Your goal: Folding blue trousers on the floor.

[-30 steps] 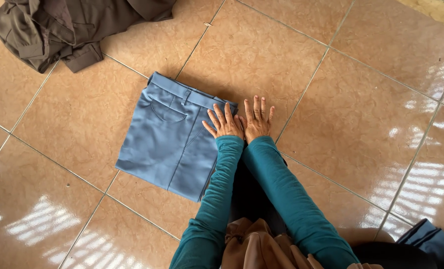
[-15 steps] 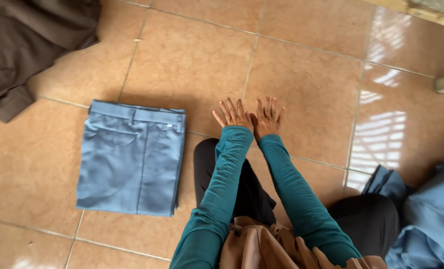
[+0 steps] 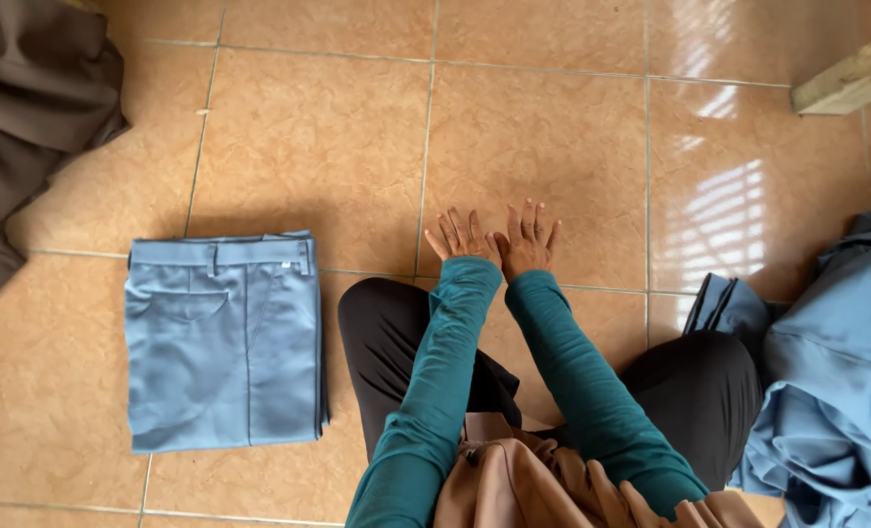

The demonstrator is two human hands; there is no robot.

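From the head view, both hands lay flat on the tiled floor (image 3: pixel 553 117) at the centre of the frame, thumbs touching side by side. The left hand (image 3: pixel 463 238) and the right hand (image 3: pixel 530 240) each had the fingers spread apart and the palm down, so neither grip was closed on anything; they pressed only on bare tile. Teal sleeves ran from them back toward the lower edge, over black trousers on the person's folded legs.

The folded blue trousers (image 3: pixel 222 342) sat in the lower left of the frame, well apart from the left hand, squared into a neat rectangle with the waistband toward the top and a pocket seam showing. They looked like a soft, light woven cloth with a little body from the layers; likely to sag and spill open if lifted by one corner. A sensible hold would be under both long sides, or by pinching the thick folded edge on the right where the layers stack.

A heap of loose blue garments (image 3: pixel 836 372) filled the lower right, just beside the person's knee. A dark brown garment (image 3: pixel 34 108) lay crumpled in the upper left, and a pale wooden piece (image 3: pixel 851 78) showed at the upper right corner.
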